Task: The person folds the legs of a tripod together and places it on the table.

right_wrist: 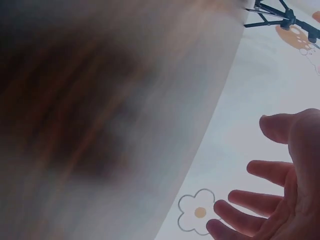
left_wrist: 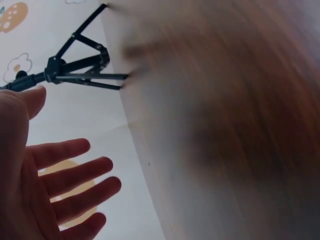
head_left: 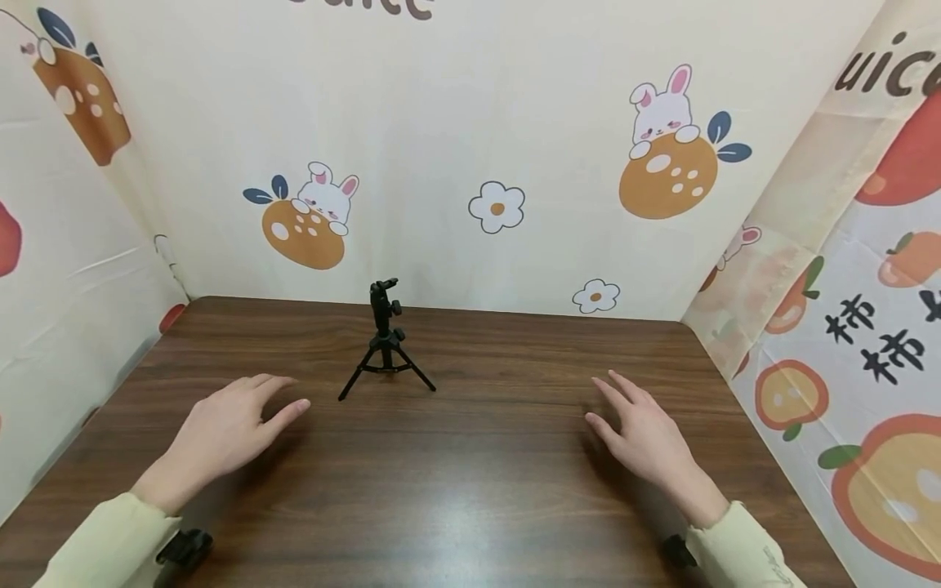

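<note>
A small black tripod (head_left: 385, 335) stands upright on the brown wooden table (head_left: 470, 457), its three legs spread, left of centre toward the back. My left hand (head_left: 224, 425) is held to the left of it, palm down, fingers relaxed and holding nothing. In the left wrist view the tripod (left_wrist: 82, 65) appears beyond my thumb, with my left fingers (left_wrist: 82, 195) spread apart. Over the right side of the table, my right hand (head_left: 647, 433) has loosely extended fingers and holds nothing. The right wrist view shows the tripod (right_wrist: 280, 15) far from my right hand (right_wrist: 285, 195).
A pale printed cloth (head_left: 441, 122) with rabbits, fruit and flowers rises behind the table's back edge. Similar cloth hangs at the left side (head_left: 73, 286) and the right side (head_left: 845, 367). Dark bands (head_left: 184, 547) sit around both wrists, at the sleeve cuffs.
</note>
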The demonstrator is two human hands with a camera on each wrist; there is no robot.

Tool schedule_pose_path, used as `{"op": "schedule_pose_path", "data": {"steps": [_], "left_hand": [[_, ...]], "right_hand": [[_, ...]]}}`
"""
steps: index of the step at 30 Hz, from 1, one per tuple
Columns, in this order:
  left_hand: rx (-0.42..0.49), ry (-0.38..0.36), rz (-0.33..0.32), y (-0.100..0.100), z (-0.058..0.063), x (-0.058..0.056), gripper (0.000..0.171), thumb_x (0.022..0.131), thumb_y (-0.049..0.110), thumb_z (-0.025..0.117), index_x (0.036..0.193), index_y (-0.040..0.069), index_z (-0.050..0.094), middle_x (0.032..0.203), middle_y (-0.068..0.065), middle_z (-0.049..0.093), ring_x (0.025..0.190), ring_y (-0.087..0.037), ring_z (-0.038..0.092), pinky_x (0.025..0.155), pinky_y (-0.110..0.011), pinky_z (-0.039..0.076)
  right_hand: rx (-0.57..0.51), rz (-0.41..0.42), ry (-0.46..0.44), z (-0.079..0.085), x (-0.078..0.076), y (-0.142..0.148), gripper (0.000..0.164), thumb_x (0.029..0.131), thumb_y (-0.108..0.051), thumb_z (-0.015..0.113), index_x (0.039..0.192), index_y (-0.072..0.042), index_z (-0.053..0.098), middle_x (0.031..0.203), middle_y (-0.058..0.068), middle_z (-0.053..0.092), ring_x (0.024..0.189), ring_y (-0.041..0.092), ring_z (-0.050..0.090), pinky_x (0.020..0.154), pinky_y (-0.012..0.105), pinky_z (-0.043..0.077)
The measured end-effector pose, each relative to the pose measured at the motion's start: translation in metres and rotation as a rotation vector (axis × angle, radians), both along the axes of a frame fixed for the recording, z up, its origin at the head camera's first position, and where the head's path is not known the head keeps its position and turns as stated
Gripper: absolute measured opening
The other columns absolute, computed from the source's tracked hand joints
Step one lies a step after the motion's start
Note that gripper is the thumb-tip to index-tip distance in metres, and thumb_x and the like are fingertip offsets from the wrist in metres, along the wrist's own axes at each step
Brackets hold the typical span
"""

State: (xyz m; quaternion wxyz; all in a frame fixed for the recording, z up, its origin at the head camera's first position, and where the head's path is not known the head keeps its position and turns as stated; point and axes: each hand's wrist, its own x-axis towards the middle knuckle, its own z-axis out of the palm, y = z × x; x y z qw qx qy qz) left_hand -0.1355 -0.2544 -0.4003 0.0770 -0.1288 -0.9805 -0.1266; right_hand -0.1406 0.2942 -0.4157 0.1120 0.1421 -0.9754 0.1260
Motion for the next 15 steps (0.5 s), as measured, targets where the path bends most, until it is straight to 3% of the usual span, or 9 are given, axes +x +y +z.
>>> {"op": "schedule_pose_path", "data": {"steps": [5, 11, 15], "left_hand": [[0.109, -0.017, -0.017, 0.009, 0.001, -0.005, 0.054, 0.1, 0.054, 0.051, 0.126, 0.009, 0.066, 0.124, -0.014, 0.066, 0.111, -0.038, 0.063, 0.084, -0.06, 0.047], [0.284, -0.043, -0.056, 0.017, -0.001, -0.013, 0.041, 0.101, 0.044, 0.055, 0.123, 0.011, 0.067, 0.109, -0.005, 0.072, 0.089, -0.023, 0.069, 0.075, -0.049, 0.052], [0.38, -0.068, -0.063, 0.023, -0.002, -0.018, 0.037, 0.101, 0.04, 0.057, 0.122, 0.011, 0.067, 0.111, -0.005, 0.071, 0.09, -0.023, 0.07, 0.074, -0.046, 0.053]], "right_hand": [[-0.053, 0.032, -0.001, 0.001, -0.005, -0.011, 0.056, 0.095, -0.034, 0.068, 0.143, -0.01, 0.053, 0.148, 0.018, 0.046, 0.129, 0.043, 0.048, 0.096, 0.061, 0.042], [-0.121, 0.087, -0.009, 0.003, -0.012, -0.027, 0.055, 0.096, -0.034, 0.067, 0.144, -0.013, 0.053, 0.147, 0.015, 0.048, 0.13, 0.038, 0.049, 0.098, 0.058, 0.042], [-0.191, 0.138, -0.026, 0.005, -0.018, -0.04, 0.053, 0.098, -0.035, 0.065, 0.145, -0.013, 0.052, 0.146, 0.014, 0.05, 0.131, 0.034, 0.05, 0.101, 0.056, 0.041]]}}
